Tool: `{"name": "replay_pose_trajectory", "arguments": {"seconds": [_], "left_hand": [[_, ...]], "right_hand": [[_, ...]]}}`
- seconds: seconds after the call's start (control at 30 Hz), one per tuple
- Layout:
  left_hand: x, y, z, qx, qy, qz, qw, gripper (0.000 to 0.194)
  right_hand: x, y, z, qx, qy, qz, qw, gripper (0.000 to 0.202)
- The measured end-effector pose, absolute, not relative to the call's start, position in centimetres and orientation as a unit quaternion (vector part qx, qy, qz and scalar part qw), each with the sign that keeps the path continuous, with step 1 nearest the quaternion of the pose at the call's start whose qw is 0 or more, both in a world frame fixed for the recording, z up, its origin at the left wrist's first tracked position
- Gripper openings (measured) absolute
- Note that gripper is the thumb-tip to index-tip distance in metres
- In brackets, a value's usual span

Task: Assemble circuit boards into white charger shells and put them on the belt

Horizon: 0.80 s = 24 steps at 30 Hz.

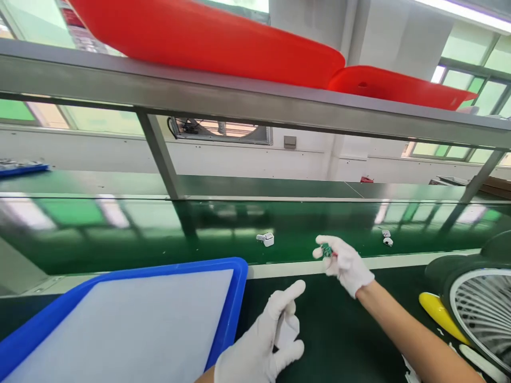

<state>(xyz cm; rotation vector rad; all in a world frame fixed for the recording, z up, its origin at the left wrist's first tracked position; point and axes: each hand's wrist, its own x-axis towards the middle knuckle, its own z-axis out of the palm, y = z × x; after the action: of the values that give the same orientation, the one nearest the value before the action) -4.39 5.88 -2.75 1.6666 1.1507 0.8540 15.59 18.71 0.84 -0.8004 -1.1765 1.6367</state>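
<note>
My right hand (346,265), in a white glove, reaches over the far edge of the dark work surface. Its fingers pinch a small green part (326,250) with a bit of red beside it. My left hand (263,338), also gloved, is at the bottom centre, right of the blue tray (239,287). A smooth white piece (286,329) sits between its curled fingers and thumb; its shape is partly hidden. On the glossy green belt lie a small open white case (268,240) and, farther right, another small white item (387,238).
White sheeting (131,324) lines the blue tray. A round fan (485,308) stands at the right, beside a yellow object (443,316). Overhead, a metal shelf (239,98) holds red bins (223,45); its posts rise behind the belt.
</note>
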Motion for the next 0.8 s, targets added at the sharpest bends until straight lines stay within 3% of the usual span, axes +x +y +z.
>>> {"name": "replay_pose_trajectory", "arguments": {"seconds": [0.07,0.17,0.23,0.47,0.57,0.7,0.8], "left_hand": [[-4.4,5.7,-3.1,0.668,0.479,0.350,0.449,0.074],[-4.5,5.8,-2.5,0.627,0.509,0.356,0.470,0.053],[-4.6,6.0,-2.0,0.613,0.502,0.358,0.494,0.040],[-5.1,6.7,-1.7,0.605,0.478,0.376,0.515,0.023],[-5.3,7.1,-1.8,0.536,0.436,0.407,0.597,0.035],[-5.5,7.5,-1.6,0.359,0.370,0.486,0.706,0.067],[-5.5,7.2,-1.4,0.365,0.421,0.450,0.697,0.048]], "right_hand": [[13.6,16.1,0.2,-0.312,-0.468,0.714,0.417,0.036],[12.6,13.9,0.1,-0.256,-0.491,0.754,0.353,0.049],[12.9,13.5,0.4,-0.248,-0.523,0.745,0.330,0.051],[13.9,13.2,1.0,-0.338,-0.603,0.653,0.310,0.056],[14.0,13.6,0.7,-0.326,-0.648,0.621,0.298,0.037],[14.2,14.0,0.0,-0.276,-0.733,0.542,0.304,0.038],[14.2,13.8,-0.1,-0.262,-0.735,0.536,0.322,0.050]]}}
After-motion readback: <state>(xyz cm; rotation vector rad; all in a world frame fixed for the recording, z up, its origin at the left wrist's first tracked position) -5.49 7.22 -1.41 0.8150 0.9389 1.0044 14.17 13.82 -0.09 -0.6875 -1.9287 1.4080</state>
